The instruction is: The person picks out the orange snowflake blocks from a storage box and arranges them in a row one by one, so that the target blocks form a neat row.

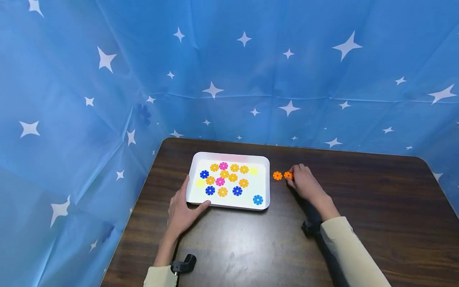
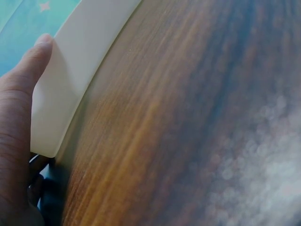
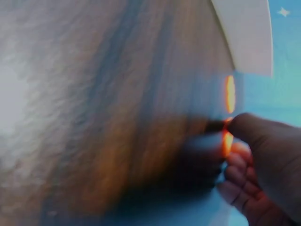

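A white tray [image 1: 229, 204] lies on the table with several notched flower-shaped discs inside, in yellow-orange, pink, blue and pale yellow. My left hand [image 1: 182, 211] holds the tray at its near left corner, thumb at the front rim and fingers along the left side. In the left wrist view the thumb [image 2: 28, 66] reaches the rim. Right of the tray, my right hand [image 1: 305, 182] pinches an orange flower disc [image 1: 288, 175] between thumb and fingers, close over the table. Beside it, toward the tray, lies another orange disc [image 1: 277, 175].
The dark wood-grain table [image 1: 376, 199] extends to the right and toward the front. A blue curtain with white stars [image 1: 244, 71] hangs behind it and along the left side. Inside the tray, a light blue disc [image 1: 257, 199] lies apart at the near right corner.
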The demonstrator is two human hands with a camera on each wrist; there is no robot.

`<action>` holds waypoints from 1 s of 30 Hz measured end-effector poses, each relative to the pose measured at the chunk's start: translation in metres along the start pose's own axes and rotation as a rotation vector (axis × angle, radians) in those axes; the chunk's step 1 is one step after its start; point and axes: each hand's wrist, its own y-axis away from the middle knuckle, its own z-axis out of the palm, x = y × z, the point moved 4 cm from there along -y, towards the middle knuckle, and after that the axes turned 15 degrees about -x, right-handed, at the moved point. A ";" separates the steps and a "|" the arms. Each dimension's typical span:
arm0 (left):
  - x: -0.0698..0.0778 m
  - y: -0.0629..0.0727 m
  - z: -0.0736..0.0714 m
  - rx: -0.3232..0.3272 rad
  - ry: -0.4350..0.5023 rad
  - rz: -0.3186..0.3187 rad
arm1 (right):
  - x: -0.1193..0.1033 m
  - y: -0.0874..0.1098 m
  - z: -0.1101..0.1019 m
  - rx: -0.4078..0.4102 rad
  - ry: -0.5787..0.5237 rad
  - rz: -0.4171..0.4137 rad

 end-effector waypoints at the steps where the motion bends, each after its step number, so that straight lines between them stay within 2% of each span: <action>1: 0.000 0.000 0.000 0.000 0.001 -0.002 | 0.002 0.001 0.001 0.009 -0.023 -0.008; 7: -0.002 0.001 0.003 -0.013 0.014 -0.018 | 0.011 0.003 0.005 0.000 -0.166 -0.005; 12: 0.001 0.000 0.002 0.005 0.012 -0.007 | 0.007 0.005 -0.004 0.023 -0.172 0.000; 21: 0.002 -0.003 -0.002 0.006 -0.001 0.004 | -0.031 0.005 -0.027 0.098 -0.183 -0.094; 30: -0.002 -0.001 -0.001 0.006 0.003 0.006 | -0.070 -0.004 -0.029 0.047 -0.179 -0.135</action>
